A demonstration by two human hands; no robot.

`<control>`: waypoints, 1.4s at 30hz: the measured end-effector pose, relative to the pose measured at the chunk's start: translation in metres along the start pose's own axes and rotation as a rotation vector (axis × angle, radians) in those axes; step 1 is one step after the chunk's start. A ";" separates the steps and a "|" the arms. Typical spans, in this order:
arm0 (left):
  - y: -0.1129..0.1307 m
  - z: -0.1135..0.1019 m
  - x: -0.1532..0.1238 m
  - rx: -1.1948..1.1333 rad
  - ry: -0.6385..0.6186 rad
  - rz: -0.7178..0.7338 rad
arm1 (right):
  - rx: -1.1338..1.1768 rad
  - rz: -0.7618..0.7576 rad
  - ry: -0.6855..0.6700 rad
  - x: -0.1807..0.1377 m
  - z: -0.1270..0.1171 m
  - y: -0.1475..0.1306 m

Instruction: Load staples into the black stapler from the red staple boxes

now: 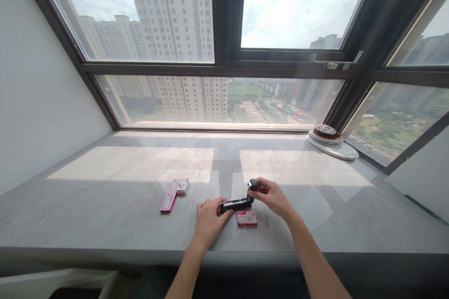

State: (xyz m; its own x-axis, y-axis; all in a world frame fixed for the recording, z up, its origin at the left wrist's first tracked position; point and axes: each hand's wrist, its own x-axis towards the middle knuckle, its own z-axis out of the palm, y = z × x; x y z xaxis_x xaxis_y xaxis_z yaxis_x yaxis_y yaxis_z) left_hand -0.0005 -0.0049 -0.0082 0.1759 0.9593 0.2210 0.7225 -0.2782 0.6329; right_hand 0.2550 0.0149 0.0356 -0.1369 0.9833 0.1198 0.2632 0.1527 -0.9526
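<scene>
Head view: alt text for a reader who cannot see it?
Two bare hands work a black stapler opened on a grey stone window ledge: left hand steadies its base, right hand lifts its top. Small red staple boxes lie beside them; round plates sit far right.

I hold a black stapler [237,203] flat on the grey table [105,215], its rear end hinged upward, a small red box [247,218] just beside it.

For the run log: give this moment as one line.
left hand: holds stapler base | right hand: lifts stapler top, hinged open | red box: beside stapler | two boxes: left on sill
</scene>
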 end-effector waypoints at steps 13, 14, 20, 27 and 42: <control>-0.002 -0.001 -0.002 0.086 0.011 0.011 | -0.623 -0.211 -0.286 0.010 0.044 -0.025; 0.000 -0.002 -0.003 0.079 0.022 0.016 | -0.623 -0.205 -0.276 0.009 0.038 -0.024; 0.034 0.003 -0.008 0.025 -0.017 0.230 | -0.495 -0.025 0.037 0.011 0.004 0.020; 0.032 -0.009 -0.005 -0.002 -0.321 0.442 | -0.139 0.173 0.190 -0.020 -0.008 0.054; 0.012 -0.010 -0.009 -0.180 -0.250 0.200 | 0.116 0.233 0.171 -0.049 0.071 0.038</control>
State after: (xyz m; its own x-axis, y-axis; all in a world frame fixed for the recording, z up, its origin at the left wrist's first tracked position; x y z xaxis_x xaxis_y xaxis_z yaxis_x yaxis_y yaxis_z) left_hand -0.0007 -0.0177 0.0047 0.4757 0.8612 0.1790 0.5324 -0.4440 0.7207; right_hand 0.2043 -0.0346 -0.0266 0.0799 0.9943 -0.0699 0.1569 -0.0818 -0.9842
